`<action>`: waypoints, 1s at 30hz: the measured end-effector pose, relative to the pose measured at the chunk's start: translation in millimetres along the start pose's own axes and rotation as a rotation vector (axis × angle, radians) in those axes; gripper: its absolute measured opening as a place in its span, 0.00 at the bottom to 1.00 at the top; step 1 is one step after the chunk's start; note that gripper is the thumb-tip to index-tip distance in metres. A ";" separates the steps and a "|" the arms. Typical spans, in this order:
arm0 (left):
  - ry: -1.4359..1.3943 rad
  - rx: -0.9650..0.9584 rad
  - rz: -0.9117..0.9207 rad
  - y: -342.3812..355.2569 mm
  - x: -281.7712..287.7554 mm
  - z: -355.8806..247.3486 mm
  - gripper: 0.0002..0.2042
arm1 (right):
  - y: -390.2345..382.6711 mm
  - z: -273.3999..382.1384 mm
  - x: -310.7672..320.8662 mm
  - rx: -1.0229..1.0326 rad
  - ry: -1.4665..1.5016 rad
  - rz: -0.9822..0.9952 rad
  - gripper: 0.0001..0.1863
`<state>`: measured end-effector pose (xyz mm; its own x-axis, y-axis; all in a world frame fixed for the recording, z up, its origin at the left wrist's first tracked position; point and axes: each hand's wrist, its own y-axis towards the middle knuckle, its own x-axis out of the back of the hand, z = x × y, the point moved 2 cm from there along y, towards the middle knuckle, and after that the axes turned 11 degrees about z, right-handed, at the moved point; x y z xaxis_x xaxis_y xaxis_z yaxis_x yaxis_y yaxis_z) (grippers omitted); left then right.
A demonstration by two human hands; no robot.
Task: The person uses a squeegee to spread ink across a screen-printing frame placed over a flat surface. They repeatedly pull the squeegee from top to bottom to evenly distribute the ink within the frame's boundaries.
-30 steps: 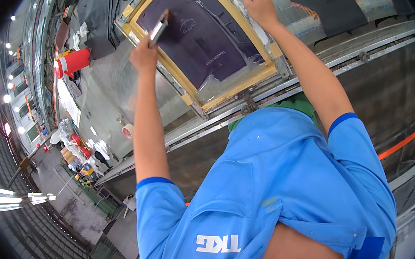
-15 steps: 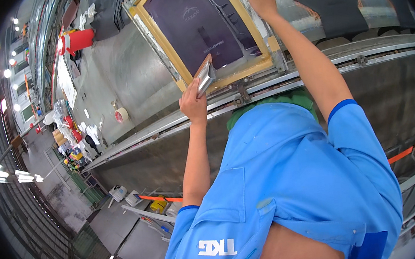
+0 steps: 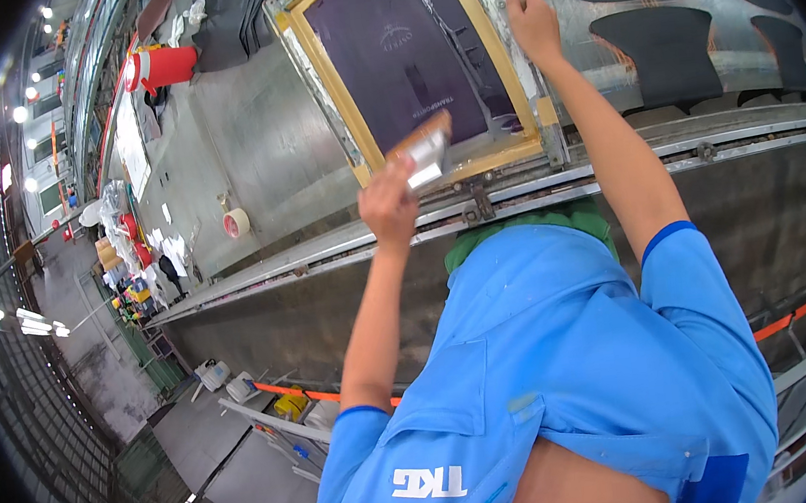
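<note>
My left hand (image 3: 389,202) is closed round the squeegee (image 3: 429,158), which has a silvery metal holder and a brown blade edge. It is tilted over the near edge of the screen printing frame (image 3: 330,91), slightly blurred; whether it touches the mesh I cannot tell. The frame has yellowish tape round a dark purple mesh (image 3: 374,51) with pale markings and streaks of ink at its right side. My right hand (image 3: 534,25) grips the far right side of the frame, fingers curled over its edge.
Dark cut pieces (image 3: 665,52) lie on the metal table (image 3: 246,131) at the right. On the left are a red container (image 3: 162,68), a tape roll (image 3: 236,223) and dark sheets (image 3: 230,21). A metal rail (image 3: 608,159) follows the table's near edge.
The squeegee has swung from a steep slant to a more crosswise one, and my left hand has drawn slightly nearer. My right hand keeps its grip. The whole view has shifted a little.
</note>
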<state>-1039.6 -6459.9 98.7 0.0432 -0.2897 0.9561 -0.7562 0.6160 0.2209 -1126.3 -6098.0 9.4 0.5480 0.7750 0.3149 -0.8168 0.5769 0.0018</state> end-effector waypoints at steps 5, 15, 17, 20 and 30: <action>0.040 0.368 0.082 170.9 -3.8 64.2 0.21 | -5.6 8.1 -1.3 -0.054 0.023 -0.002 0.13; 0.002 0.200 0.084 263.0 -46.7 21.7 0.15 | -6.9 19.0 5.6 -0.071 0.012 0.012 0.11; -0.032 0.017 0.099 232.9 -49.4 8.0 0.15 | -8.4 10.3 5.3 -0.064 0.030 0.009 0.11; 0.054 -0.235 0.216 156.4 -55.3 -11.8 0.19 | -5.5 6.8 -0.9 -0.052 0.029 0.011 0.12; -0.189 0.085 0.308 13.6 -18.7 -24.3 0.20 | -0.6 0.6 -1.7 -0.022 0.004 0.049 0.13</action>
<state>-1034.8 -6428.2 88.5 -0.3104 -0.2358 0.9209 -0.7670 0.6344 -0.0961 -1126.9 -6099.8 9.4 0.5081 0.8033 0.3107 -0.8385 0.5438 -0.0348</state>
